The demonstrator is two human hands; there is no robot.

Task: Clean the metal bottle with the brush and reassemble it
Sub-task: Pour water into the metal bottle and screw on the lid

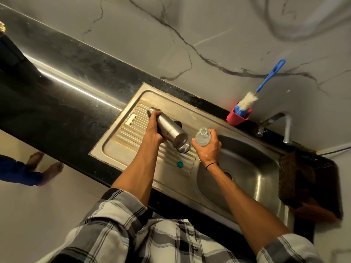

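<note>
on the left, the left hand [154, 132] has its fingers clamped round the bottle [169, 128], held tilted over the drainboard [121, 133]. it is smooth steel, stiff, likely slippery when wet, so the mid-body is the best hold. the right hand [208, 147] grips a small clear bottle [203, 136]. the brush [252, 95] stands far right in a red cup [237, 118].

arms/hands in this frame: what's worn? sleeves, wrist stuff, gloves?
No gloves: left hand and right hand are bare. Plaid sleeves in black, grey and white are rolled up near the elbows, forearms uncovered. A thin black band circles the right wrist.
</note>
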